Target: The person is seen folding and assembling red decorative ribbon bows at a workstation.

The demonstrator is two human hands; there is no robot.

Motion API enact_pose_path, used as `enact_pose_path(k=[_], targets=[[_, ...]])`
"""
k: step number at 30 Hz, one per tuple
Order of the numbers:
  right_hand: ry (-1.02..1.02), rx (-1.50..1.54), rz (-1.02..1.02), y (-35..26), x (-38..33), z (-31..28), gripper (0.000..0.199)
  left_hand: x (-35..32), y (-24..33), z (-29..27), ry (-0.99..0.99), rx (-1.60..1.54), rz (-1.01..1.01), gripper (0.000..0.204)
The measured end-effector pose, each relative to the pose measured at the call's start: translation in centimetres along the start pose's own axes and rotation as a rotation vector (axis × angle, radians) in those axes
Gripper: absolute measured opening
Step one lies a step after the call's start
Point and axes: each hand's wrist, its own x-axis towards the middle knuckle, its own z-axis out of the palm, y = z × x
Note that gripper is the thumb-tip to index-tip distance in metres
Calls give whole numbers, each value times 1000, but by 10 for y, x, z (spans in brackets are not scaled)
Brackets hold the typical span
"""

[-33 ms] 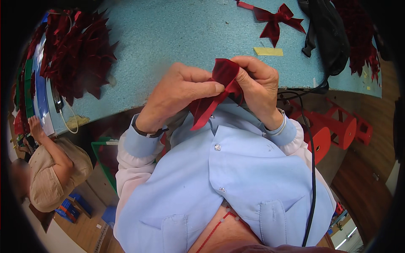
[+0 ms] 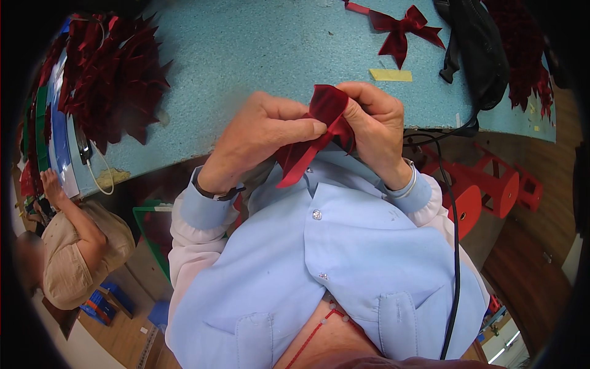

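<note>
A dark red velvet ribbon (image 2: 329, 106), partly looped, is held up in front of my chest near the table's front edge. My left hand (image 2: 261, 135) pinches its middle between thumb and fingers. At the upper right edge of the loop, my right hand (image 2: 376, 126) grips the ribbon with thumb and forefinger. One tail hangs down to the lower left, beneath my left thumb. The fold between my fingers is partly hidden. Farther back on the table lies a finished-looking red velvet bow (image 2: 405, 27).
Red ribbon bows are heaped on the blue table (image 2: 246, 49) at the left (image 2: 117, 74), with more at the far right (image 2: 522, 55). A black bag (image 2: 476, 55) and yellow tape (image 2: 391, 75) lie right. A black cable (image 2: 453, 246) hangs beside me. Another person (image 2: 86, 252) sits left; red stools (image 2: 470, 206) stand right.
The ribbon's lower tail has shifted very slightly left. Both hands keep nearly the same place and grip.
</note>
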Motion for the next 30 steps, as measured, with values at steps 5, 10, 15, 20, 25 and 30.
enact_pose_path(k=[5, 10, 15, 20, 25, 30], targets=[[-19, -84, -139, 4, -4, 17, 15, -11, -17, -6, 5, -19, 67, 19], [-202, -363, -430, 3, -2, 13, 14, -21, -24, -4, -17, -54, 106, 23], [-65, -357, -339, 6, -13, 15, 12, -24, -25, 1, -15, -64, 93, 25], [10, -204, -138, 9, -20, 16, 13, -21, -22, 5, -13, -25, 78, 23], [-5, -29, -8, 13, -22, 19, 15, -23, -27, 5, 11, 10, 84, 21], [-66, 166, 129, 19, -25, 30, 17, -33, -36, -4, 15, 8, 72, 21]])
